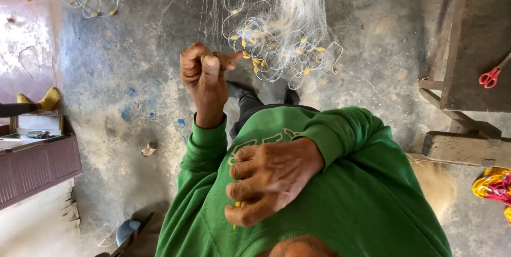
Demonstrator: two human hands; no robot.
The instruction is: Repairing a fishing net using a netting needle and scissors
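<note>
The left hand (205, 79) is raised in front of the person, fingers curled into a fist w/ thumb pressed on the index finger, pinching a thin line of the fishing net (287, 33); the line itself is too fine to follow, so I cannot tell exactly where it goes in the fist. The net hangs from the top edge of the view down to the concrete floor (122, 76), its long axis approx. vertical in the picture, white mesh gathered in a bundle, and loops of cord w/ small yellow floats (254, 61) spread on the floor just right of the left hand. The right hand (269, 180) is close to the chest, over the green sweatshirt (351, 198), fingers bent and closed on a thin yellow netting needle (237, 205). Only a short part of the needle shows betw. the fingers and below them; its long axis runs about vertical in the picture, lower tip pointing down toward the bottom edge, upper end hidden in the hand. The two hands are well apart, the left one farther from the body. At right stands a wooden table (474, 49) w/ red-handled scissors (489, 77) on it, and a yellow-and-red bundle (492, 182) is at the right edge. At left is a dark red cabinet (37, 166), and a second group of cord loops w/ floats (90, 1) lies in the upper left corner of the floor.
</note>
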